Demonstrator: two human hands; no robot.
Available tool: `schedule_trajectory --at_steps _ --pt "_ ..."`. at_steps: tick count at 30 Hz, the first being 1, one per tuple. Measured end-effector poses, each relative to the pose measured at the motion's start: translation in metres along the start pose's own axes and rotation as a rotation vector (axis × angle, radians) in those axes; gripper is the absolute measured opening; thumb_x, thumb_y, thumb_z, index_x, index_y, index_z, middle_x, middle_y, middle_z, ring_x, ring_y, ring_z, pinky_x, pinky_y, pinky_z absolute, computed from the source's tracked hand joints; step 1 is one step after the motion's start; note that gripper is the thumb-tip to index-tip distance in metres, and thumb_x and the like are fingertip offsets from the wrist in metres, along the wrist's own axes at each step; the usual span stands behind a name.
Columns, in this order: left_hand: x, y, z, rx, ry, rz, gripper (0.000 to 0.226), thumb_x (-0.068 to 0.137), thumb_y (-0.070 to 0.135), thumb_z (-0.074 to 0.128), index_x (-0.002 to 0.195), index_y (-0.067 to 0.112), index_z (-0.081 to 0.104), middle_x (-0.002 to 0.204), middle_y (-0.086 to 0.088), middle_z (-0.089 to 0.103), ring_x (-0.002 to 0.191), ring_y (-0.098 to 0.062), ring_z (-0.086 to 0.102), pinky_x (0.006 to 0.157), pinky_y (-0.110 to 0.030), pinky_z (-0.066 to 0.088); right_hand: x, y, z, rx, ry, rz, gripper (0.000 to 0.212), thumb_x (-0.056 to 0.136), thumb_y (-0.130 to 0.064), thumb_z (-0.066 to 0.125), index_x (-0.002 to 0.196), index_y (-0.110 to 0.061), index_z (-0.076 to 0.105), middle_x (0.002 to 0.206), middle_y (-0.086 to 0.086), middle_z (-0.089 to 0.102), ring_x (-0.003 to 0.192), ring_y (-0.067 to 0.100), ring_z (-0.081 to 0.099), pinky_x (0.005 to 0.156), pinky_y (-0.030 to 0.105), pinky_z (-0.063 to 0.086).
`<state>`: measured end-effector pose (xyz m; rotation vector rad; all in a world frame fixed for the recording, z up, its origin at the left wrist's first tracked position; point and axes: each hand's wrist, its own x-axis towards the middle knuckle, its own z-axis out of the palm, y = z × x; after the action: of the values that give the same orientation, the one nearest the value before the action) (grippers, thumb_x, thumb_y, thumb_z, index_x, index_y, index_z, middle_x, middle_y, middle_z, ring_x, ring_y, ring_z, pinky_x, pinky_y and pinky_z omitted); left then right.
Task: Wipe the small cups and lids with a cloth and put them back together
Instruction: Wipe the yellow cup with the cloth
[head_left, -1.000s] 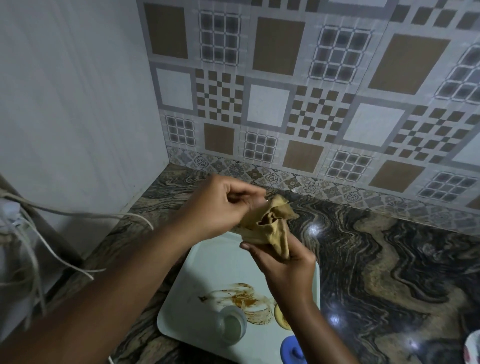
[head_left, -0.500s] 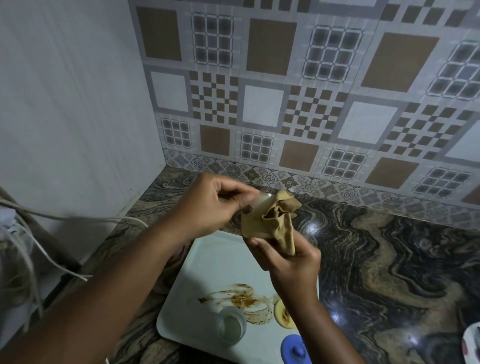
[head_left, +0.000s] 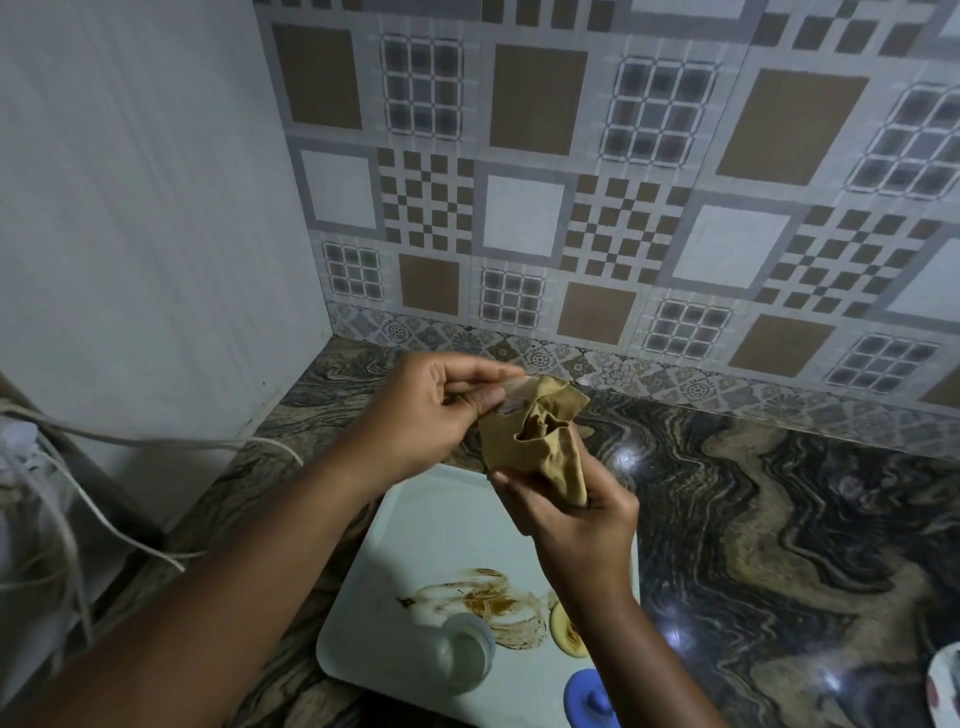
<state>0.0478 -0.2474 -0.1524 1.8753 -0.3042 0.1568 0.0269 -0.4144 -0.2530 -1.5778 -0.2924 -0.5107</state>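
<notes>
A small clear cup (head_left: 511, 397) is being held up above the tray, pinched at its rim by the thumb and fingers of the left hand (head_left: 428, 413). Its far side is being covered by a tan cloth (head_left: 540, 434), so only part of the cup is showing. The cloth is bunching against the cup and draping down into the right hand (head_left: 574, 514), whose fingers are curling around the cloth's lower folds from below. The two hands are sitting close together, the right just under and beside the left.

Below the grip, a pale tray (head_left: 415, 545) is lying on the dark marbled counter (head_left: 779, 545), smeared with brown stains (head_left: 483, 605). Another clear cup (head_left: 460, 652) is lying on its side on the tray, well below the hands. A blue lid (head_left: 589, 696) is resting at the tray's near edge, under the right forearm.
</notes>
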Motion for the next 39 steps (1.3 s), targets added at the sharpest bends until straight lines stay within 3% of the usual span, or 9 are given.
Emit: schedule_trajectory --at_steps 5,9,12,17,21,26,30,33,39 --pt "-0.001 0.007 0.002 0.175 -0.004 0.053 0.023 0.085 0.007 0.073 0.104 0.020 0.077 0.097 0.010 0.076 0.089 0.002 0.070 0.079 -0.014 0.055 0.001 0.000 -0.004 -0.242 -0.035 -0.222 0.079 0.067 -0.044 0.091 0.127 0.003 0.067 0.102 0.004 0.078 0.090 0.009 0.073 0.079 0.026 0.059" --pt "-0.003 0.005 0.003 0.022 0.027 0.075 0.024 0.088 0.014 0.069 0.113 0.014 0.074 0.107 0.005 0.076 0.102 -0.004 0.070 0.089 -0.024 0.056 -0.003 -0.008 -0.003 -0.045 0.000 -0.068 0.032 0.069 -0.027 0.094 0.093 -0.012 0.079 0.082 -0.007 0.077 0.077 0.009 0.074 0.067 0.025 0.057" --pt "-0.004 -0.005 -0.002 -0.011 0.037 0.003 0.023 0.089 0.017 0.067 0.110 0.020 0.074 0.107 0.006 0.076 0.102 -0.009 0.070 0.089 -0.035 0.057 -0.001 -0.013 -0.003 0.064 0.017 0.023 0.021 0.068 -0.017 0.093 0.081 -0.011 0.077 0.069 -0.004 0.073 0.063 0.011 0.070 0.059 0.025 0.052" --pt "-0.001 -0.007 -0.002 0.042 0.035 -0.021 0.015 0.086 0.008 0.071 0.094 0.020 0.074 0.092 0.014 0.076 0.089 -0.004 0.071 0.077 -0.021 0.055 0.005 -0.011 -0.005 -0.065 0.000 -0.126 0.035 0.071 -0.030 0.093 0.095 -0.008 0.079 0.084 -0.007 0.077 0.076 0.010 0.073 0.066 0.030 0.058" --pt "-0.001 0.006 -0.002 0.266 -0.010 0.046 0.014 0.086 0.016 0.072 0.098 0.023 0.077 0.101 0.010 0.076 0.095 -0.004 0.069 0.084 -0.030 0.059 0.008 -0.004 -0.007 -0.271 -0.025 -0.244 0.056 0.073 -0.034 0.091 0.111 0.004 0.074 0.100 0.002 0.077 0.088 0.009 0.073 0.075 0.026 0.058" --pt "-0.004 0.013 0.003 0.198 0.036 0.090 0.026 0.085 0.027 0.074 0.110 0.022 0.075 0.106 0.009 0.075 0.098 0.001 0.069 0.085 -0.022 0.056 0.003 -0.014 -0.002 0.027 -0.050 -0.036 0.019 0.072 -0.017 0.092 0.082 -0.013 0.076 0.072 -0.009 0.073 0.065 0.007 0.069 0.061 0.022 0.051" --pt "0.001 0.005 -0.007 0.168 0.026 0.026 0.021 0.085 0.027 0.072 0.103 0.017 0.077 0.098 0.007 0.077 0.093 -0.004 0.071 0.082 -0.028 0.060 0.006 -0.012 -0.001 0.087 -0.107 0.027 0.021 0.073 -0.023 0.092 0.086 -0.014 0.078 0.072 -0.006 0.073 0.064 0.009 0.068 0.060 0.028 0.050" --pt "0.000 0.006 -0.001 0.195 0.102 0.048 0.019 0.081 0.035 0.071 0.094 0.024 0.077 0.087 0.011 0.075 0.082 -0.001 0.070 0.073 -0.023 0.058 0.006 -0.009 0.003 -0.057 -0.077 -0.073 0.048 0.072 -0.037 0.090 0.106 -0.005 0.078 0.090 -0.006 0.078 0.083 0.008 0.074 0.071 0.031 0.058" --pt "0.002 0.010 -0.003 0.121 0.069 0.015 0.023 0.091 0.026 0.065 0.111 0.019 0.075 0.103 0.009 0.075 0.094 -0.001 0.070 0.082 -0.025 0.059 0.007 -0.026 0.005 0.251 -0.012 0.156 0.014 0.070 -0.015 0.090 0.074 -0.014 0.077 0.065 0.004 0.074 0.058 0.014 0.070 0.051 0.028 0.054"
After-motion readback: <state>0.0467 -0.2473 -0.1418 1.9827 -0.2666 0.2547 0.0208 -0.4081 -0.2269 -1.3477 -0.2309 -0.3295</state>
